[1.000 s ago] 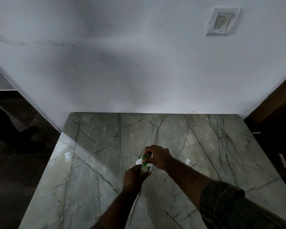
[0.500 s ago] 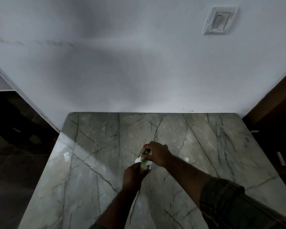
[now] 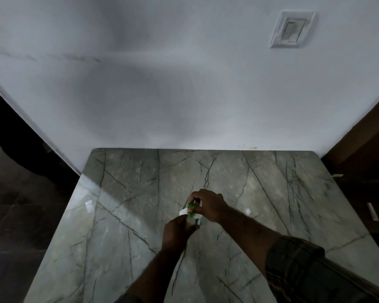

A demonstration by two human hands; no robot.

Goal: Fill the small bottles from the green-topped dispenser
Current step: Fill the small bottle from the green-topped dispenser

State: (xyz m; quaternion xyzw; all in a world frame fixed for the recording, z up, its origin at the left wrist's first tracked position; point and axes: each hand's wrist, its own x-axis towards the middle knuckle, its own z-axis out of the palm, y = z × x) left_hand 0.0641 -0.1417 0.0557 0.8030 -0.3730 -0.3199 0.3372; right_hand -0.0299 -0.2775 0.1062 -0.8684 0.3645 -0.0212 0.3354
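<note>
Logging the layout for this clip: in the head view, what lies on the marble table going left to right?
Small white scrap near the left edge → left hand → green-topped dispenser → right hand → small white piece.

My left hand (image 3: 177,232) reaches straight forward from the bottom of the view, forearm bare, back of the hand facing up, its fingers (image 3: 194,226) curled closed around something I can barely make out. My right hand (image 3: 208,205) comes in from the lower right, sleeve pushed up the forearm, wrist bent, fingers pinched together just above the left.
</note>
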